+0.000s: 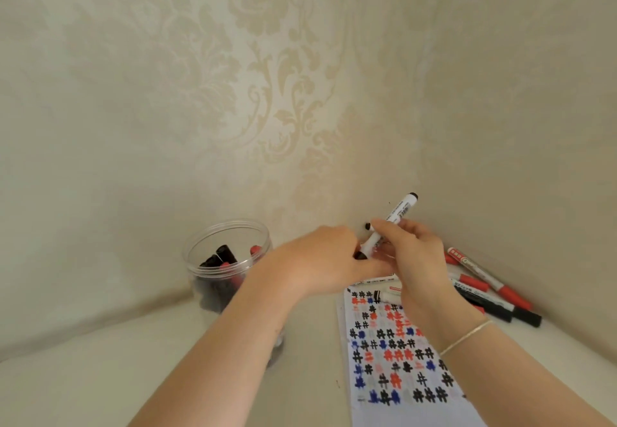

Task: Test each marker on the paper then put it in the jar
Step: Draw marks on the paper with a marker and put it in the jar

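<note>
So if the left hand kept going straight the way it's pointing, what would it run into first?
Most likely the black-capped marker that the right hand holds: the left hand reaches rightward and its fingers already meet the marker's lower, capped end. Depth is hard to judge here.

one jar (227, 259), one paper (397, 360), two hands, one marker (389, 224) held, roughly six markers (484, 288) at the desk's right edge.

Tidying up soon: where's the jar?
The jar stands left of centre against the wall, left of the paper, partly behind the left forearm.
</note>
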